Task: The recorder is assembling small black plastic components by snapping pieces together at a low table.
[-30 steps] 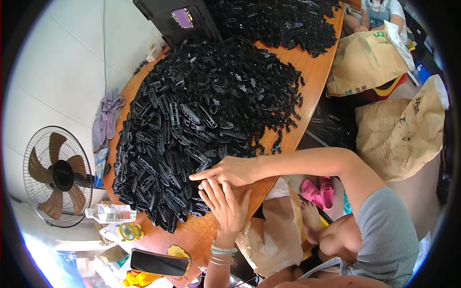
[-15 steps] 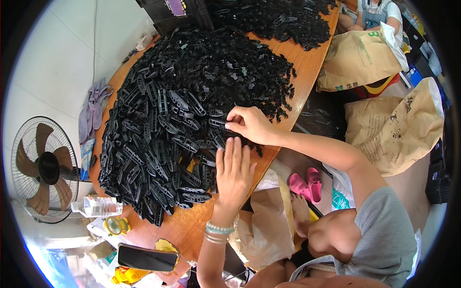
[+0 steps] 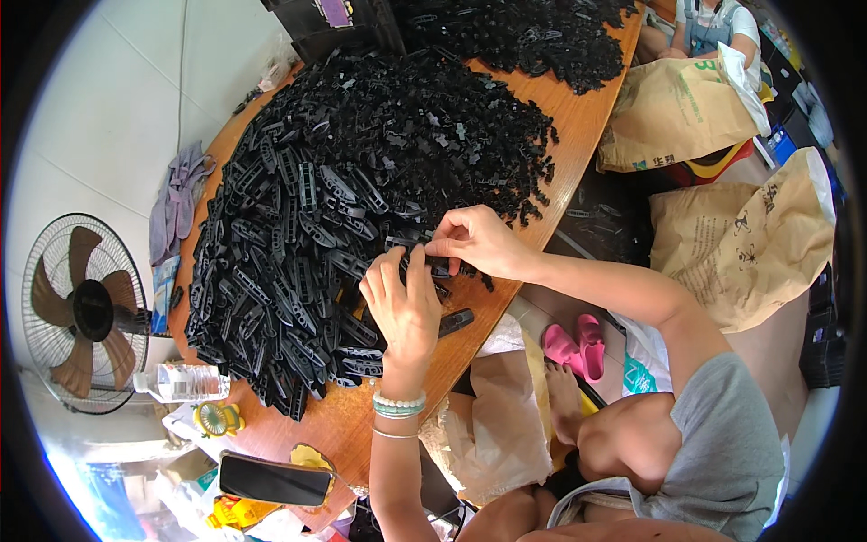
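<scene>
A large heap of black plastic parts covers the table: long, slotted boat-shaped pieces [image 3: 289, 280] on the near left and small black clips [image 3: 433, 135] on the far right. My left hand [image 3: 404, 307] is bent over the heap's right edge, its fingertips closed at a long black plastic part [image 3: 439, 266]. From the right my right hand [image 3: 483, 246] meets it, thumb and forefinger pinched at the same part. Fingers hide most of that part and whatever small piece may be in the pinch. Another long black part [image 3: 456, 322] lies on bare wood beside my left wrist.
A black crate [image 3: 348, 27] stands behind the heap, with more black parts [image 3: 542, 45] beyond. On the left are a fan [image 3: 90, 312], a bottle [image 3: 191, 383] and a phone [image 3: 275, 479]. Paper sacks [image 3: 741, 239] stand right; a seated person [image 3: 709, 32] is at far right.
My left hand has moved up and left, its fingers now bent instead of stretched flat. A long black part now shows on the wood beside it. My right hand has shifted only slightly.
</scene>
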`<action>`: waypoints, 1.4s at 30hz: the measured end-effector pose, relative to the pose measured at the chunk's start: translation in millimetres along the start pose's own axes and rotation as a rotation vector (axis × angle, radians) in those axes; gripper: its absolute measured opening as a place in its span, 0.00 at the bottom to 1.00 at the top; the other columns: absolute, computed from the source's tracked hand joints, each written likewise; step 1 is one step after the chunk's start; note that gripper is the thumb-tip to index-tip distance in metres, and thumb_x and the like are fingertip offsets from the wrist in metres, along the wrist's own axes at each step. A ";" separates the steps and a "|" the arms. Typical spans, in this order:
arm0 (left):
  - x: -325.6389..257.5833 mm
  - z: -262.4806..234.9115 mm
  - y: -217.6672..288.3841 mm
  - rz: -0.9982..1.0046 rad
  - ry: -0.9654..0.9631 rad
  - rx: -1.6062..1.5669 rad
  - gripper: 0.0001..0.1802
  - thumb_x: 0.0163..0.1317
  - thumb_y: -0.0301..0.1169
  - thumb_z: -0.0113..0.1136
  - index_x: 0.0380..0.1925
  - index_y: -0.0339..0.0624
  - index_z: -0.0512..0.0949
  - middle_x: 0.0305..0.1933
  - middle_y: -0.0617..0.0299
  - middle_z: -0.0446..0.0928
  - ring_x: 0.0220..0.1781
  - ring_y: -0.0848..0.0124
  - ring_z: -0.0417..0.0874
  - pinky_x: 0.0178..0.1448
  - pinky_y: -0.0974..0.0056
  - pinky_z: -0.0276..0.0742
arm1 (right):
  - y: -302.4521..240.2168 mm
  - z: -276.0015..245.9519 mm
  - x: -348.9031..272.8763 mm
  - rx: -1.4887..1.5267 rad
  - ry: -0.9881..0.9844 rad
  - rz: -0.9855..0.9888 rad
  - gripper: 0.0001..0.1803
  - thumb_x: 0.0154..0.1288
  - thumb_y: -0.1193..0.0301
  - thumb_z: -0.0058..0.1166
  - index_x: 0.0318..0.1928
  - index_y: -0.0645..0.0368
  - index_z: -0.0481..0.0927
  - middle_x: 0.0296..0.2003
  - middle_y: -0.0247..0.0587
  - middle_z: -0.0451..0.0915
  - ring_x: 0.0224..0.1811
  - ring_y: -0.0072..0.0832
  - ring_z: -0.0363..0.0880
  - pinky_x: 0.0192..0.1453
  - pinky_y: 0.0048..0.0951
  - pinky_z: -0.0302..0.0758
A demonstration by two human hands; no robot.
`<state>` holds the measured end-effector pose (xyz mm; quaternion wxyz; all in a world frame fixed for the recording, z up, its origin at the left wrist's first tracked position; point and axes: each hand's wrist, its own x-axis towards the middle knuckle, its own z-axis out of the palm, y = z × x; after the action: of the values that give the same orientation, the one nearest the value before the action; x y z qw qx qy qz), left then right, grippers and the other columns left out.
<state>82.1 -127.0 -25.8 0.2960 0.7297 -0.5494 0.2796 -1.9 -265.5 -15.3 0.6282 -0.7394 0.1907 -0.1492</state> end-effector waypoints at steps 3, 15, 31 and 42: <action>-3.4 -7.0 -3.9 0.051 0.028 -0.006 0.15 0.49 0.23 0.64 0.39 0.41 0.77 0.40 0.58 0.73 0.41 0.60 0.73 0.45 0.57 0.67 | 0.5 5.1 -1.4 0.076 -0.038 -0.039 0.10 0.62 0.72 0.57 0.30 0.67 0.76 0.24 0.37 0.78 0.21 0.21 0.78 0.25 0.20 0.72; -56.1 -54.3 6.2 -0.098 -0.072 0.091 0.13 0.49 0.22 0.64 0.35 0.40 0.73 0.38 0.58 0.73 0.41 0.60 0.73 0.46 0.57 0.65 | -1.1 -15.9 -25.6 0.443 -0.096 0.238 0.09 0.62 0.69 0.57 0.32 0.62 0.76 0.28 0.40 0.81 0.29 0.30 0.84 0.28 0.20 0.76; -73.4 -35.2 55.0 0.077 -0.255 0.048 0.17 0.53 0.26 0.62 0.43 0.34 0.73 0.57 0.46 0.66 0.61 0.50 0.65 0.62 0.48 0.62 | 134.7 -102.6 -136.1 0.984 0.077 0.289 0.22 0.63 0.76 0.53 0.58 0.60 0.68 0.45 0.44 0.77 0.48 0.30 0.77 0.55 0.37 0.75; -76.7 -37.6 52.3 0.137 -0.310 0.106 0.15 0.56 0.27 0.59 0.44 0.33 0.72 0.57 0.43 0.66 0.61 0.49 0.66 0.61 0.45 0.63 | 134.5 -129.1 -103.5 0.966 -0.225 0.077 0.21 0.61 0.73 0.57 0.54 0.64 0.68 0.43 0.47 0.78 0.48 0.39 0.78 0.54 0.41 0.75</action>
<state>10.0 -62.0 -50.3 0.1490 0.7396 -0.6212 0.2120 -165.4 -348.1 -124.6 0.9206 -0.3681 0.0579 -0.1166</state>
